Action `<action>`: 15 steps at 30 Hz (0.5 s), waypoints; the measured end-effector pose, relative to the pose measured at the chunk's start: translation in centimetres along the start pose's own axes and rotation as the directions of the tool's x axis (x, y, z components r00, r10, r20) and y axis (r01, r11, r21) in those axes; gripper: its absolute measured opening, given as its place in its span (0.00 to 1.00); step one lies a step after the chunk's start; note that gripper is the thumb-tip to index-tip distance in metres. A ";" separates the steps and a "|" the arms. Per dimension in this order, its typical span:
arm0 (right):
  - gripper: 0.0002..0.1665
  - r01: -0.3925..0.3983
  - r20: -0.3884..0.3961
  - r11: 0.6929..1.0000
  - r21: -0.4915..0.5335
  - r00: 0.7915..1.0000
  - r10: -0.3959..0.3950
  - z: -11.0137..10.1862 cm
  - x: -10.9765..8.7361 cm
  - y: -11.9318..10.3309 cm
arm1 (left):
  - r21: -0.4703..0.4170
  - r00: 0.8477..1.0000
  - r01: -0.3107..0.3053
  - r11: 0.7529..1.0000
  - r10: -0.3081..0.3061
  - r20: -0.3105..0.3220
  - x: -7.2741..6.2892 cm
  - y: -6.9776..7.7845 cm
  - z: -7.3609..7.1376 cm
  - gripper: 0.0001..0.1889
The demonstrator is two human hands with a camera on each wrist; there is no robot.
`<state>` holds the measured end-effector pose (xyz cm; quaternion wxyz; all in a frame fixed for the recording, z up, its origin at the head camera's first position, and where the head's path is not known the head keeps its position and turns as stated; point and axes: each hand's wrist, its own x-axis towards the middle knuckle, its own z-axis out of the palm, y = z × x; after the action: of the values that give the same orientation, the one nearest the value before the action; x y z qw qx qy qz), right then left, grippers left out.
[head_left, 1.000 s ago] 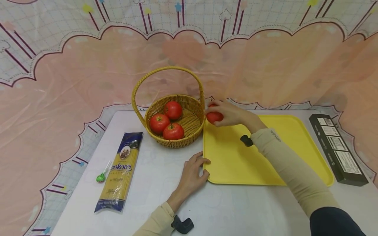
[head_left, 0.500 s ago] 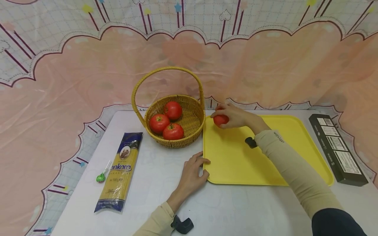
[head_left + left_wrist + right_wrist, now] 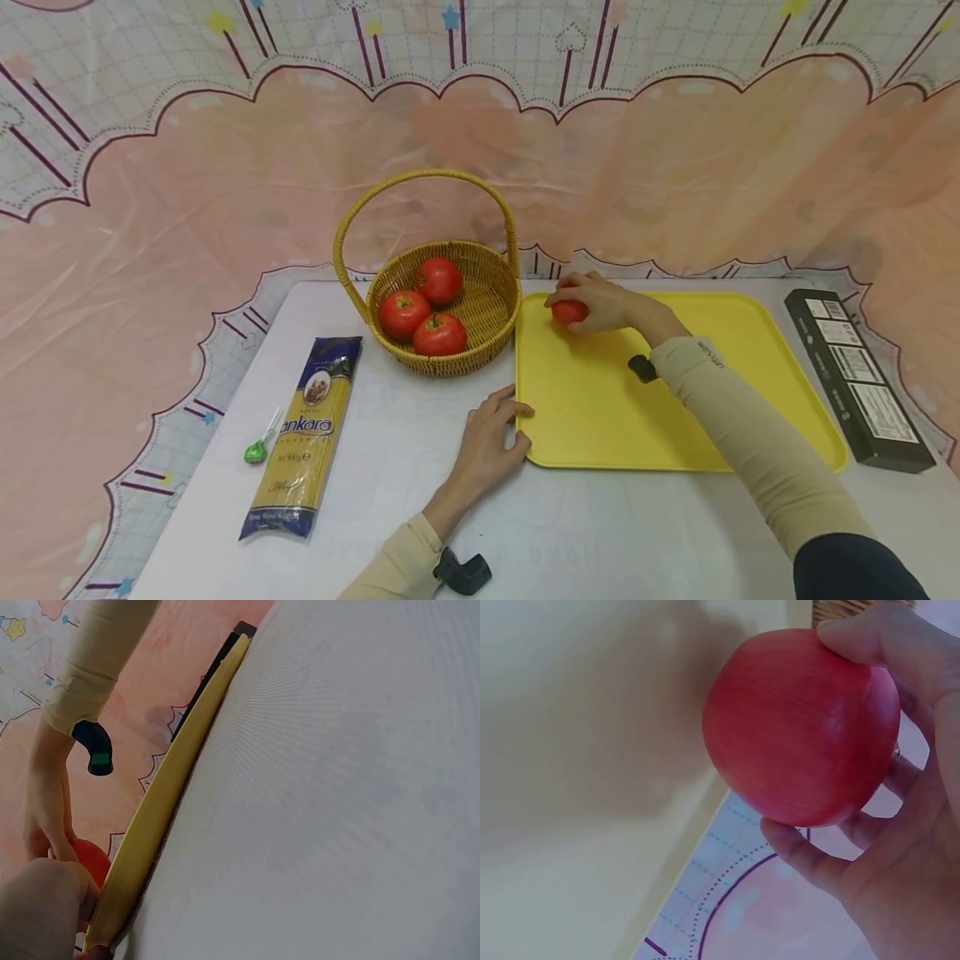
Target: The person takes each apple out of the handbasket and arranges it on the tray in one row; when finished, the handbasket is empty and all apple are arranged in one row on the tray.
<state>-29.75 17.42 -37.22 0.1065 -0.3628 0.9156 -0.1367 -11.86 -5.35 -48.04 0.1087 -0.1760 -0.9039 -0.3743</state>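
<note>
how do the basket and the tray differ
The basket is round and woven; the tray is rectangular and smooth. The basket has an arched handle; the tray shows none. The basket holds three tomatoes; over the tray, the right hand grips another tomato. Both are yellowish and sit on the table.

Beige left sleeve (image 3: 397, 560), beige right sleeve (image 3: 757, 442), small dark lettering (image 3: 711, 353) near its cuff, dark cloth (image 3: 855, 568) farther up, curved black left wrist piece (image 3: 462, 573), matching right wrist piece (image 3: 94, 747) with green patch (image 3: 100, 759).
</note>
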 end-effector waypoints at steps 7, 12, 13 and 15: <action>0.28 -0.023 0.006 1.000 0.020 1.000 0.023 0.7 -0.2 0.4 | 0.000 1.000 0.021 1.000 -0.021 0.016 0.0 0.0 0.1 0.15; 0.29 -0.018 -0.002 1.000 0.011 1.000 0.018 1.1 -0.4 0.4 | 0.005 1.000 0.021 1.000 -0.021 0.021 0.0 0.0 0.0 0.15; 0.30 -0.017 -0.005 1.000 0.006 1.000 0.017 1.2 -0.5 0.4 | 0.005 1.000 0.017 1.000 -0.017 0.018 0.0 0.0 0.0 0.15; 0.32 -0.023 -0.010 1.000 0.007 1.000 0.023 1.3 -0.6 0.3 | 0.004 1.000 0.013 1.000 -0.014 0.017 0.0 0.0 -0.1 0.15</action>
<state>-29.13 17.82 -38.53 0.1046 -0.3510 0.9199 -0.1405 -11.87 -5.36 -47.97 0.0990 -0.1728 -0.9067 -0.3718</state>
